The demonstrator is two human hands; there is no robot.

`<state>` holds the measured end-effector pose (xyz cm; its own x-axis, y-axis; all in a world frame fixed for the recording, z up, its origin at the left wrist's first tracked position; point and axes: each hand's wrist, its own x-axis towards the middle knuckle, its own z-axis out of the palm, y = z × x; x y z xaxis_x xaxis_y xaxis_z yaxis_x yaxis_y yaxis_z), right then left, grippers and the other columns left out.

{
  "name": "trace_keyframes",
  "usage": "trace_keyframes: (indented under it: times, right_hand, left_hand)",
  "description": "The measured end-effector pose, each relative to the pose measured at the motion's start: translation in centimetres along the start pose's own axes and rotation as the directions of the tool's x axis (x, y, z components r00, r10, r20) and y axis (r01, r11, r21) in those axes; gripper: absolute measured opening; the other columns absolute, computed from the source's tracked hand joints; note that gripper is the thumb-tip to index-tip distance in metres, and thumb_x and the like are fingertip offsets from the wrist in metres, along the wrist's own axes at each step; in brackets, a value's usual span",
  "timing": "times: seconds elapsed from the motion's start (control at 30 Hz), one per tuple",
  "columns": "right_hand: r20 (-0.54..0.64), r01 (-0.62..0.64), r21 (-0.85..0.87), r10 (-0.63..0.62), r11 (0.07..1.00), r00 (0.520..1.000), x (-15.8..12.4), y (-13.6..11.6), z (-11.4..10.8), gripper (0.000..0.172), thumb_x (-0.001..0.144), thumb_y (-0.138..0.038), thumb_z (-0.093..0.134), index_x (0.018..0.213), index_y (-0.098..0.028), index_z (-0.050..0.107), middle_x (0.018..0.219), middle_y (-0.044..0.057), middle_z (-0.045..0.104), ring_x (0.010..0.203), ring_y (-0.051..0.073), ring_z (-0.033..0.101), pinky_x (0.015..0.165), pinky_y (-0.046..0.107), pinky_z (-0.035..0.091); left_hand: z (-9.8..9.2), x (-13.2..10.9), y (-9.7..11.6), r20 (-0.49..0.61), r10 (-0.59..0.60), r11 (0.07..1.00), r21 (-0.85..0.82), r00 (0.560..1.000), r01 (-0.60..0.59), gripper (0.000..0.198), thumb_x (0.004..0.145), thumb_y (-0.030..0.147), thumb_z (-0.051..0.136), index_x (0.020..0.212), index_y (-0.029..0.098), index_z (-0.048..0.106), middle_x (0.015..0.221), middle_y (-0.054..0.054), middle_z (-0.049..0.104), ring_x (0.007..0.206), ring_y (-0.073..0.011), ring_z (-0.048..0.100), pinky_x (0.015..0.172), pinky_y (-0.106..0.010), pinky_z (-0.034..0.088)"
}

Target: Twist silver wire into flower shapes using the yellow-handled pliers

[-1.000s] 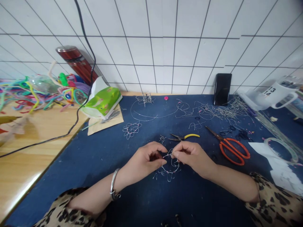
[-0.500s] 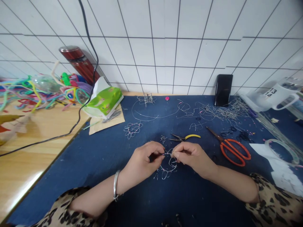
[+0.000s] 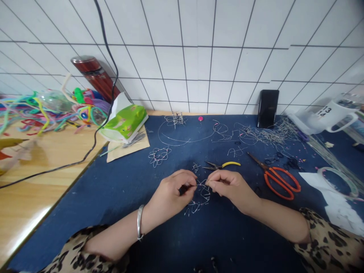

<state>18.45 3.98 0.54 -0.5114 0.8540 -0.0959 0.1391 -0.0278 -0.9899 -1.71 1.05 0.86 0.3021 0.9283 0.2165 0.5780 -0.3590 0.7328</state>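
A looped piece of thin silver wire (image 3: 205,197) hangs between my hands over the dark blue mat. My left hand (image 3: 178,191) pinches its left side between thumb and forefinger. On the other side, my right hand (image 3: 227,185) has its fingertips closed on the wire too. The fingers hide the exact grip points. Just beyond the hands lie pliers (image 3: 217,165) with a yellow handle and a small bit of bent wire (image 3: 196,167). A flower-shaped wire piece (image 3: 159,156) rests farther left.
Orange-handled scissors (image 3: 281,182) lie to the right, near a roll of clear tape (image 3: 338,182). Tangled wire (image 3: 267,132) is heaped before a phone (image 3: 268,109) leaning on the wall. A green tissue pack (image 3: 125,121) and a black cable (image 3: 95,140) are at left.
The wire loops between my hands have shifted and turned slightly, with the lower part now more to the left. Both hands keep their pinch and have barely moved.
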Motion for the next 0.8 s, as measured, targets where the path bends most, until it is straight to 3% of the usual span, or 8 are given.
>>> trace_keyframes:
  times: [0.43, 0.63, 0.8]
  right_hand:
    - [0.002, -0.119, 0.008, 0.119, 0.993, 0.993, 0.13, 0.27, -0.19, 0.015, 0.078, -0.031, 0.058, 0.075, -0.016, 0.062, 0.061, -0.003, 0.054, 0.054, 0.007, 0.045, 0.051, 0.02, 0.036]
    - [0.096, -0.202, 0.067, 0.195, 0.977, 0.976, 0.16, 0.03, -0.26, 0.014, 0.079, -0.03, 0.056, 0.075, -0.017, 0.059, 0.074, 0.001, 0.063, 0.056, 0.008, 0.051, 0.046, 0.019, 0.035]
    - [0.05, -0.209, 0.081, 0.205, 0.975, 0.977, 0.16, 0.21, -0.19, 0.014, 0.077, -0.03, 0.06, 0.075, -0.017, 0.061, 0.062, -0.003, 0.054, 0.053, 0.006, 0.044, 0.048, 0.019, 0.034]
  left_hand:
    - [0.13, 0.1, 0.04, -0.038, 0.015, 1.0, 0.013, 0.999, -0.014, 0.011, 0.074, 0.007, 0.055, 0.07, 0.017, 0.059, 0.085, -0.004, 0.064, 0.08, -0.014, 0.061, 0.063, -0.024, 0.046]
    - [0.13, -0.12, 0.19, -0.058, 0.043, 0.998, 0.048, 0.997, -0.04, 0.011, 0.075, 0.008, 0.055, 0.072, 0.017, 0.061, 0.088, -0.004, 0.065, 0.081, -0.0145, 0.062, 0.066, -0.025, 0.048]
    - [0.11, -0.18, 0.35, -0.072, 0.077, 0.996, 0.055, 0.994, -0.073, 0.013, 0.075, 0.007, 0.054, 0.075, 0.018, 0.062, 0.09, -0.004, 0.066, 0.083, -0.0144, 0.062, 0.068, -0.025, 0.049]
